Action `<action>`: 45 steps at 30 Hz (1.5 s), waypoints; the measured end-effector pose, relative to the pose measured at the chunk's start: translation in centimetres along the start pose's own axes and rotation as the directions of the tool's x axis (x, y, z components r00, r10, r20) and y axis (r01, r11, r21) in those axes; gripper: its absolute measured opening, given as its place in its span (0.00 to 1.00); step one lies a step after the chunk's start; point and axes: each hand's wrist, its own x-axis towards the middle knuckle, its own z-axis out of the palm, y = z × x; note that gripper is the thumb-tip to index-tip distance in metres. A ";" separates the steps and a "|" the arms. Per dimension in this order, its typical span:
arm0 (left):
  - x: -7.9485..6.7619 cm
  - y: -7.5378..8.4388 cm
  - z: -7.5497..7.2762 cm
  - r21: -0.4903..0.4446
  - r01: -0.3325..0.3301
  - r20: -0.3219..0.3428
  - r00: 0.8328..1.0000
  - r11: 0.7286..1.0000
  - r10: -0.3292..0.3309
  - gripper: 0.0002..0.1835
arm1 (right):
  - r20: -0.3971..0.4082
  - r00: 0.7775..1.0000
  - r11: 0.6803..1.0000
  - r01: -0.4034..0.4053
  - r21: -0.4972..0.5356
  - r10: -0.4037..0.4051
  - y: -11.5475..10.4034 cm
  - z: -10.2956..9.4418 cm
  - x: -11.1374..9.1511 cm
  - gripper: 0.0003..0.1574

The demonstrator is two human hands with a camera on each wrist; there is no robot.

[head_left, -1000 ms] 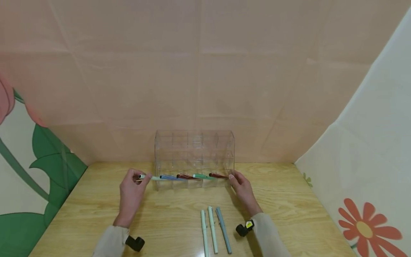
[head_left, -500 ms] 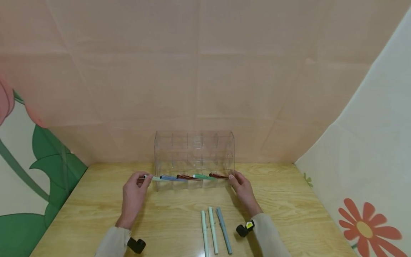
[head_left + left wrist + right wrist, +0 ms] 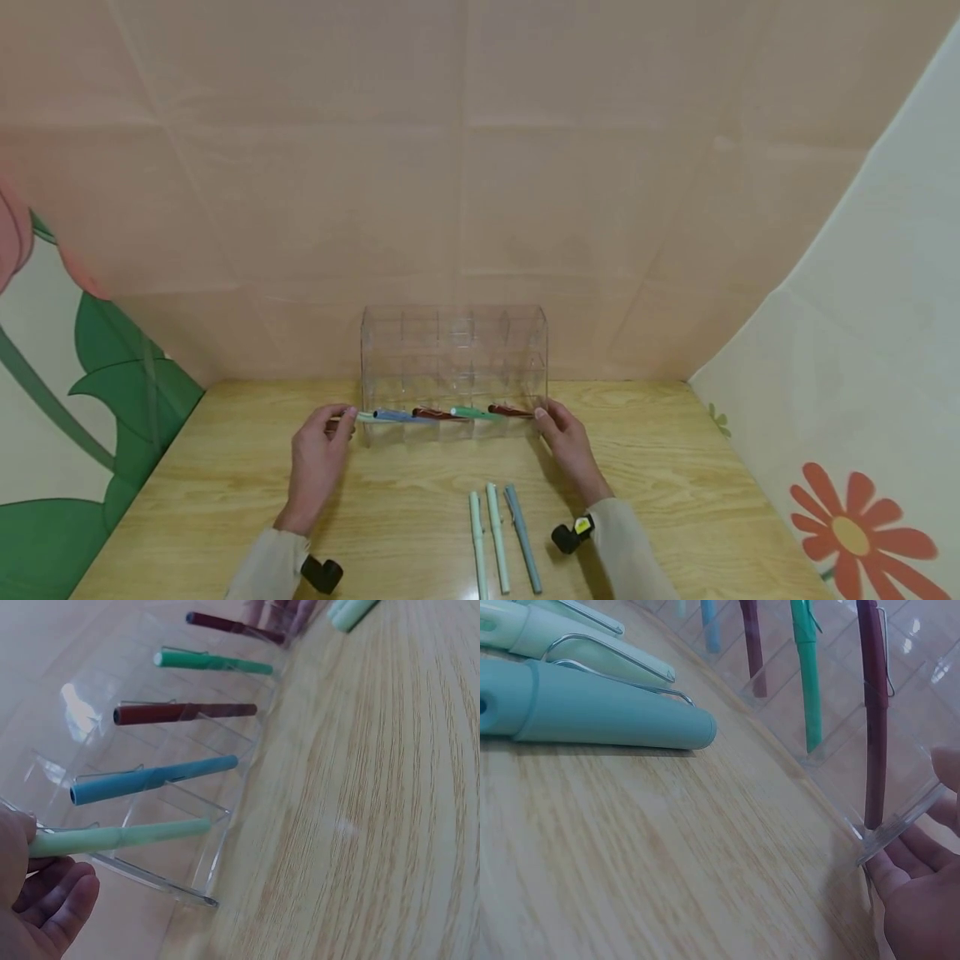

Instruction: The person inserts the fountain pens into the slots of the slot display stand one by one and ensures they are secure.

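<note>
A clear plastic pen organizer [image 3: 454, 354] stands at the back of the table, divided into small compartments. My left hand [image 3: 318, 450] is at its left side and pinches the cap end of a pale green pen [image 3: 124, 838], whose far end lies in the end compartment. Along the same front row rest a blue pen [image 3: 154, 780], a dark red pen [image 3: 184, 712], a green pen [image 3: 214, 661] and another dark red pen [image 3: 229, 627], one per compartment. At the right side, my right hand [image 3: 570, 446] grips the organizer's lower edge between thumb and fingers.
Nearer me on the wooden table [image 3: 405, 533] lie two pale green pens, the left one [image 3: 477, 542] and the middle one [image 3: 497, 537], with a blue-grey pen [image 3: 522, 537] to their right. A peach cloth [image 3: 465, 167] hangs behind the organizer.
My left hand has moved a little to the right, and the pale green pen has slid further into the organizer's left end compartment. The right hand keeps its place.
</note>
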 end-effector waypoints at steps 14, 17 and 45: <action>0.1 -0.3 -0.1 0.027 0.021 0.057 0.998 0.999 -0.023 0.22 | 0.007 1.000 1.000 -0.015 0.006 0.015 -0.5 0.1 -0.2 0.35; -0.1 -0.4 -0.2 0.023 0.051 0.088 0.995 0.998 -0.053 0.23 | 0.012 1.000 1.000 -0.006 0.004 0.006 -0.5 0.1 -0.1 0.36; -1.7 2.4 -4.4 -0.012 0.049 0.039 0.998 0.999 -0.048 0.28 | 0.008 1.000 1.000 -0.007 -0.004 0.007 0.0 0.0 0.1 0.35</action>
